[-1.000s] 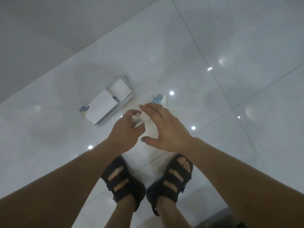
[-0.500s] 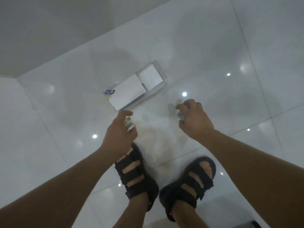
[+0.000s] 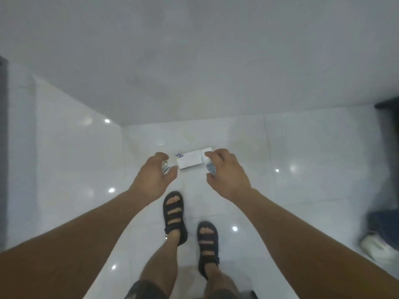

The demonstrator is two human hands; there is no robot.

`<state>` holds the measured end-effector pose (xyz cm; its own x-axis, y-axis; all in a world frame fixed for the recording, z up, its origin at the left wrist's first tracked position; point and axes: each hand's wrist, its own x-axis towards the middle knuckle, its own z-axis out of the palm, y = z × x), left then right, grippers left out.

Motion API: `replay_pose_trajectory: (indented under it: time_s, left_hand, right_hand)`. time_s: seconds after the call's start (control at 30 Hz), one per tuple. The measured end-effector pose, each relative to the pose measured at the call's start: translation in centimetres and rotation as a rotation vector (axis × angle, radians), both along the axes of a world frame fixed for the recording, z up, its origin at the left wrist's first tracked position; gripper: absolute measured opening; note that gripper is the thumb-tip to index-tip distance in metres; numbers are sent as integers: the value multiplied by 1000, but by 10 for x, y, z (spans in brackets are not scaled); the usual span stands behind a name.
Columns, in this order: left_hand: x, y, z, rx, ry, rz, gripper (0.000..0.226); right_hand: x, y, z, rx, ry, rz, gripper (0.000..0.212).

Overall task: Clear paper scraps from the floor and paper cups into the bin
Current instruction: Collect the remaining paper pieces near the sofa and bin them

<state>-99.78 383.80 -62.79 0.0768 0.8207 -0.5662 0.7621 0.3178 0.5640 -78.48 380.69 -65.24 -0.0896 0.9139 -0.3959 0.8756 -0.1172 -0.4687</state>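
Your left hand [image 3: 154,175] is curled around a small crumpled scrap [image 3: 165,166], pinching it between thumb and fingers, with only a pale, shiny bit of it showing. Your right hand [image 3: 226,171] is also curled, gripping a bluish scrap [image 3: 210,168] that peeks out between your thumb and forefinger. Both hands are held out in front of you above the glossy white floor [image 3: 86,169], well apart from each other. Between them, lower down on the tiles and close to the grey wall [image 3: 194,61], lies a flat white sheet [image 3: 191,161] with a fold line near its right end. A tiny blue-marked scrap [image 3: 179,155] sits just beside its left corner. Your feet are in dark strapped sandals [image 3: 173,214], the left one set ahead of the right. At the right edge a blurred white shoe [image 3: 377,249] and a dark trouser leg of another person are in view.
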Motion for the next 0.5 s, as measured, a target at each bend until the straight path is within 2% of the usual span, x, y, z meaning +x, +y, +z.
replay_pose_trajectory:
  time_s: [0.27, 0.5]
  left_hand:
    - [-61, -91, 165, -18, -31, 268, 44]
    - [-145, -214, 239, 13, -35, 521, 46]
  right_hand:
    - [-70, -34, 172, 30, 37, 205, 59]
    - [-153, -82, 255, 31, 60, 554, 58]
